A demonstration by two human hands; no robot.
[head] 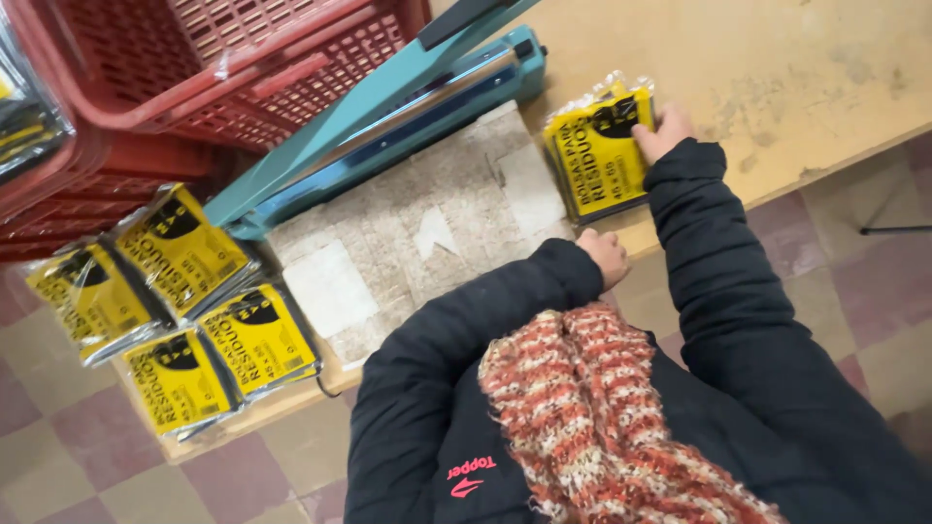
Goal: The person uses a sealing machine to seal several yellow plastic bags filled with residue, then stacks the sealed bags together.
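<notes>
I see right hand (664, 132) fingers pressing on yellow bag pack (600, 153) on desk (777, 68); left hand (607, 257) curled shut, empty, at desk edge.

Left of the fingers a teal heat sealer (388, 126) lies open across the tabletop (777, 68), a worn taped board (417, 243) below it; farther left sit red plastic crates (223, 68) and four flat yellow packets (184, 311)
</notes>
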